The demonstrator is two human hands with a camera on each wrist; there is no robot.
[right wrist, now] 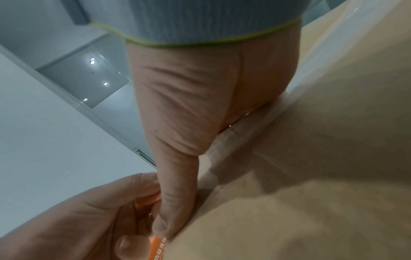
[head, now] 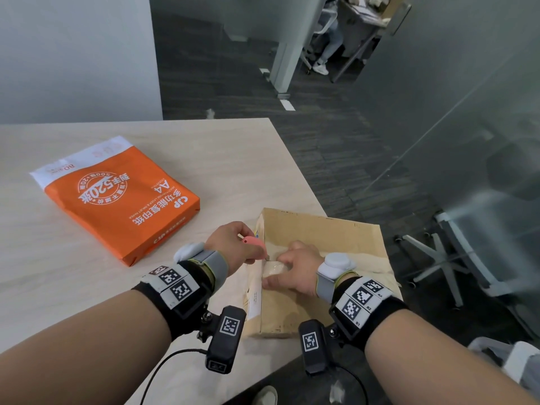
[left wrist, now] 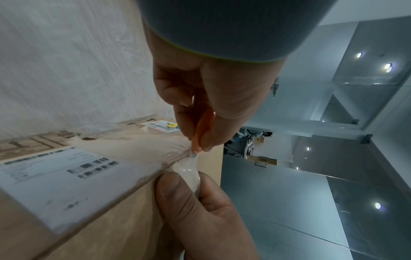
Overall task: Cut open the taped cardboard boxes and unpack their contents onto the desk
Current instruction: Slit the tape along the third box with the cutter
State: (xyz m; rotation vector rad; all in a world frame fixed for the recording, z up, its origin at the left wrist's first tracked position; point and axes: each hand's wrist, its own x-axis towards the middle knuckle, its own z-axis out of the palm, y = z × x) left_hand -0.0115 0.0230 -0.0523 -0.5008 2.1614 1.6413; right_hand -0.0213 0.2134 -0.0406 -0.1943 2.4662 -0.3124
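A brown cardboard box (head: 336, 238) lies at the desk's near right corner, with a white shipping label (left wrist: 55, 184) on its side. My left hand (head: 251, 249) grips a small orange-pink box cutter (head: 253, 241), its blade tip at the box's upper left edge. In the left wrist view the cutter (left wrist: 203, 130) points down at a strip of clear tape (left wrist: 189, 167). My right hand (head: 277, 268) pinches that tape strip between thumb and finger, lifted off the box edge. In the right wrist view my thumb (right wrist: 175, 184) lies along the box edge.
An orange ream of A4 paper (head: 122, 197) lies on the light wooden desk (head: 204, 159) to the left. The desk's right edge runs just past the box. An office chair base (head: 447, 258) stands on the floor at right, beside a glass wall.
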